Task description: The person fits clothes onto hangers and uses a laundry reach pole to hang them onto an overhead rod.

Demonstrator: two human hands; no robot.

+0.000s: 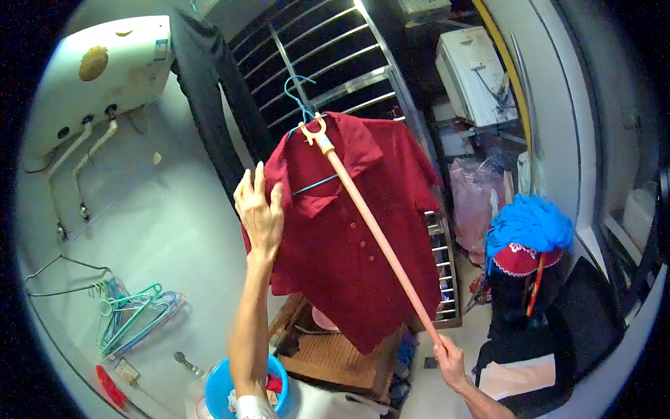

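Note:
A dark red collared shirt hangs on a blue wire hanger, tilted in mid-air. The forked tip of a long pink pole is at the hanger's neck, over the shirt's collar. Low on the right, my right hand is wrapped round the pole's lower end. My left hand is raised beside the shirt's left shoulder, its fingers apart and holding nothing; whether it brushes the cloth is hard to tell.
Dark trousers hang behind, near a white water heater. Hangers hang at the left wall. Below are a blue basin and a wooden cabinet. Blue cloth is piled at right, near window bars.

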